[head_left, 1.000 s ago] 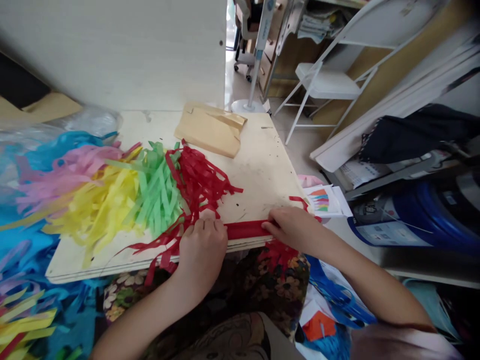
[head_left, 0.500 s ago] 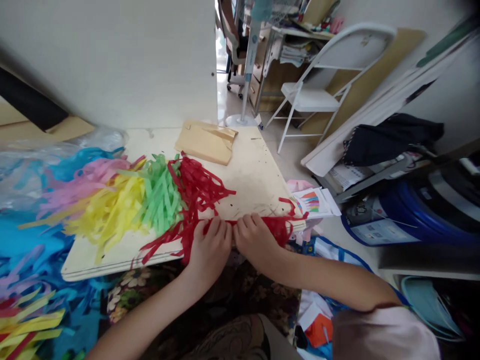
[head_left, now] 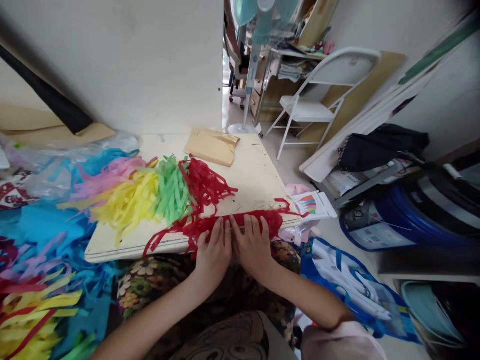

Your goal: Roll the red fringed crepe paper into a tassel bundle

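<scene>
A strip of red tissue paper with fringed ends [head_left: 268, 220] lies along the near edge of the pale board [head_left: 251, 165]. My left hand [head_left: 214, 252] rests on it, fingers stretched forward. Right beside it, my right hand [head_left: 253, 245] presses on the same paper with its fingers straight and slightly spread. My index fingers are close together, and what lies under the fingertips is hidden. Beyond my hands sits a pile of loose red paper strips [head_left: 205, 182]. Leftward come green strips [head_left: 173, 187], yellow strips [head_left: 133, 197] and pink strips [head_left: 110, 172].
A brown paper envelope [head_left: 212, 146] lies at the board's back. Blue paper strips [head_left: 56, 225] and clear plastic [head_left: 56, 175] spread at left. To the right are a printed card [head_left: 313, 205], a blue-edged bag [head_left: 348, 280], a blue bucket [head_left: 397, 215] and a white folding chair [head_left: 311, 107].
My fingers, curled over the red tissue paper before, now lie stretched out on it. The camera view has shifted, showing more of the fan and the bag.
</scene>
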A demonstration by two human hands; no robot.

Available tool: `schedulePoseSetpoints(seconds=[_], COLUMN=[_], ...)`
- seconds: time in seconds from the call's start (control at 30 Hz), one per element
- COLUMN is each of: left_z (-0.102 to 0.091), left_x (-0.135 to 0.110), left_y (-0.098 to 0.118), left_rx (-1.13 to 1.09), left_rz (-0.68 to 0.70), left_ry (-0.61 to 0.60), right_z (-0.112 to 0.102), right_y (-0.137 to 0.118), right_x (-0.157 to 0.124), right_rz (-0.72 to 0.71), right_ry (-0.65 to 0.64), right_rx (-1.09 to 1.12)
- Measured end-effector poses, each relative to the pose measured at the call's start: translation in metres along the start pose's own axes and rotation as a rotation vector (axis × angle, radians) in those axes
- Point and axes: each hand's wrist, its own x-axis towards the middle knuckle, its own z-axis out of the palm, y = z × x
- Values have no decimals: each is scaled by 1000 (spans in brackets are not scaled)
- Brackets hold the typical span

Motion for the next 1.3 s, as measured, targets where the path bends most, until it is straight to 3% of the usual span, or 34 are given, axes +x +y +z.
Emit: schedulePoseSetpoints(seconds=[0.17,0.37,0.57,0.67,0.77,0.9,1.17,1.3], left_z=[-1,-2,-3,-5,-5,-3,-5,0], left_x=[0,-1,11,16,16,15,28,37], left_y=[2,-1,-12,-15,-15,-16,-26,-32], left_rx=[0,33,-25,-67,-76,-104,-103,-45], left_rz=[-49,-26,-22,-1,45,63,85,135], left_ry=[43,63,135,148,174,189,-2,-16], right_z=[6,6,-7,-14,-13,-6,-9,-9], right_y=[9,32,39,37,31,26,36,46], right_x=[0,-3,0,2,3,9,23,21], right_rz=[8,122,61,53,-73,-205,-178,-133], right_ry=[83,46,17,91,173,102,-43,-72], right_rx=[37,9,57,58,78,153,257,300])
